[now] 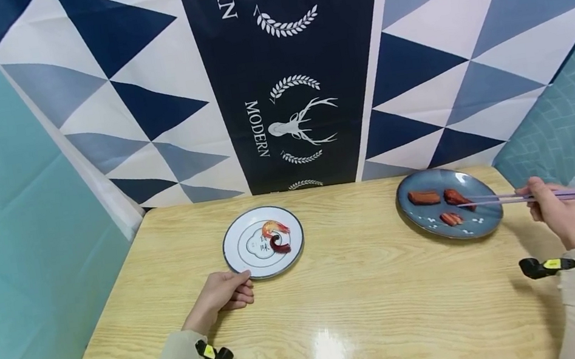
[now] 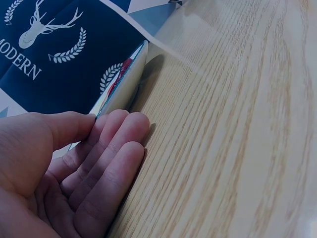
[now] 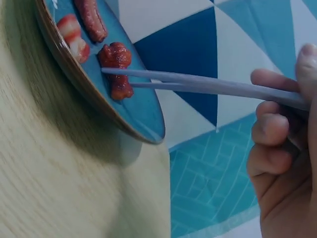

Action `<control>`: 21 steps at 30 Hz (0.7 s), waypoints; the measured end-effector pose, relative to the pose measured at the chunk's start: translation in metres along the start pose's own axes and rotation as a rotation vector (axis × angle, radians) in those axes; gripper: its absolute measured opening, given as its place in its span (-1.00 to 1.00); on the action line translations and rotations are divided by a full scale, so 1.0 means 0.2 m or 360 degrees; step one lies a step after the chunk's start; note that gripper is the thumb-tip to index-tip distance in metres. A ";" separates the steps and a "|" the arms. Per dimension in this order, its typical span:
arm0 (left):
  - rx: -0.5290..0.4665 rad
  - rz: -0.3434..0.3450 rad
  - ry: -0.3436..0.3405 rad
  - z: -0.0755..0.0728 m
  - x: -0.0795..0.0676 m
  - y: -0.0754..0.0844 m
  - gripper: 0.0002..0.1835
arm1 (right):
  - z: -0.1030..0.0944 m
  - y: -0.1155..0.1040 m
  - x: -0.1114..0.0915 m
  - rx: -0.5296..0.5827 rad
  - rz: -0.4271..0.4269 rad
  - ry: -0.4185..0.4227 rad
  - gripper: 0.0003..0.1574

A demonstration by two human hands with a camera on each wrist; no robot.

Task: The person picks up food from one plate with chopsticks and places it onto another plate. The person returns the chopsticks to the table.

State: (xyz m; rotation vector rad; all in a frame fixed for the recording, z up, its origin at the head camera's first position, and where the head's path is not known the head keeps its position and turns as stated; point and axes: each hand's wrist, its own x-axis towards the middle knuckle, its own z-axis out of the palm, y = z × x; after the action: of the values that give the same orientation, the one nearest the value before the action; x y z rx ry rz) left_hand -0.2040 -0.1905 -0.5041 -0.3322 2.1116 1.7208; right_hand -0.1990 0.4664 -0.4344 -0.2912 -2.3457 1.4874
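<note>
Gripping a pair of slim, pale-purple chopsticks (image 3: 213,86), the right hand (image 1: 565,217) has its fingers (image 3: 270,130) curled round the shafts at the right side of the head view. The chopsticks reach leftward to a glossy red-brown drumstick-shaped piece (image 3: 117,57), one stick passing in front of it and the other behind; whether they squeeze it firmly I cannot tell. That piece rests on a round blue plate with a brown rim (image 1: 441,231), at the upper right of the frame, beside a brown ribbed strip (image 1: 424,197) and a small red-and-white striped chunk (image 1: 452,218).

Lower left of centre, the left hand (image 1: 224,289) pinches the near edge of a round white plate with a dark rim (image 1: 237,238), thumb against the other fingers. An orange-and-red shrimp-shaped piece (image 1: 274,227) and a dark red curl (image 1: 280,247) lie together on its right half.

The drumstick-shaped piece looks light and fairly stiff, but its sheen and rounded end could make it slip or roll between smooth sticks; its narrower waist seems the surest place to take hold. The white plate looks rigid and probably breakable, best steadied by the rim. Both plates stand on a pale wood-grain bench (image 1: 362,279), before a blue-and-white triangle-patterned sheet (image 1: 410,70) across the top.
</note>
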 end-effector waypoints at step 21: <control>-0.0009 0.0003 -0.0009 0.00 0.00 0.00 -0.63 | 0.14 -0.14 0.02 0.0511 0.0059 0.0396 -0.44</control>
State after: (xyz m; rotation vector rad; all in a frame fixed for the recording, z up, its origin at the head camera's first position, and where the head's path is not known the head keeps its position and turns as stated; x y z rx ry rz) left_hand -0.2040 -0.1911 -0.5046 -0.3265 2.1040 1.7273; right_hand -0.2132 0.4324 -0.4204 -0.4104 -1.8862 1.7067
